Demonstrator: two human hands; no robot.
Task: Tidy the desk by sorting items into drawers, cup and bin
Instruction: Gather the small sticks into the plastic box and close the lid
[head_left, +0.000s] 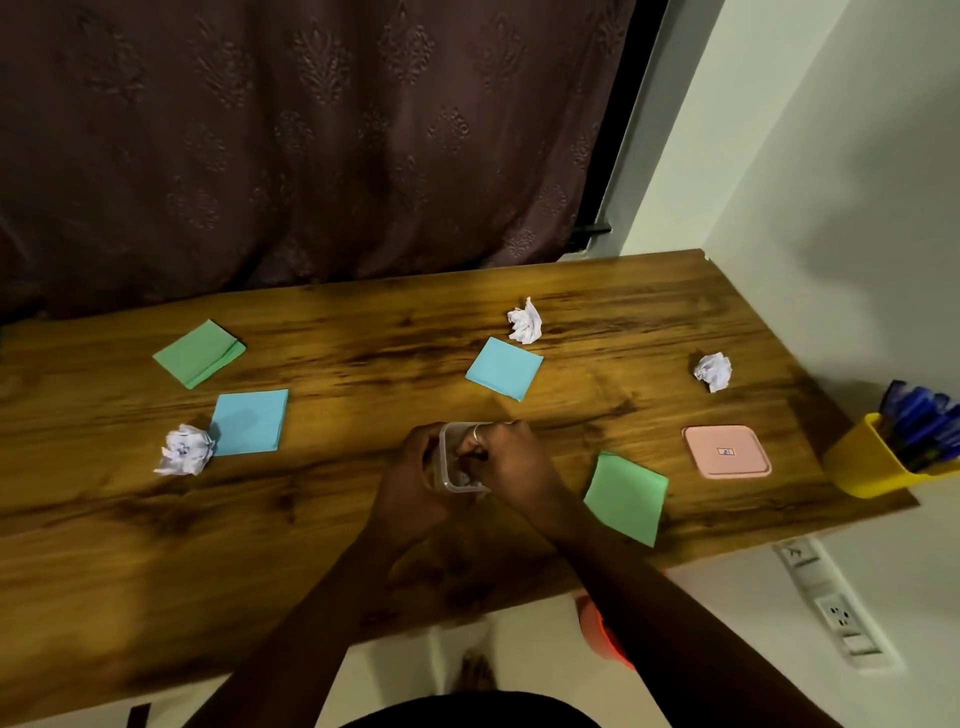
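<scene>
A small clear plastic container (448, 457) stands at the middle of the wooden desk (363, 561). My left hand (410, 483) grips its left side. My right hand (506, 462) has its fingers curled over the rim and into the container; what they hold is hidden. The container's pink lid (726, 451) lies apart to the right. Crumpled paper balls lie at the left (184, 451), back centre (525, 321) and right (714, 370). Sticky-note pads lie around: green (199, 353), blue (250, 422), blue (505, 368), green (626, 498).
A yellow cup (862, 467) full of blue pens stands at the desk's right end by the white wall. A dark curtain hangs behind the desk. Below the front edge an orange-red bin (597, 631) shows on the floor, and a power strip (836, 613) runs along the wall.
</scene>
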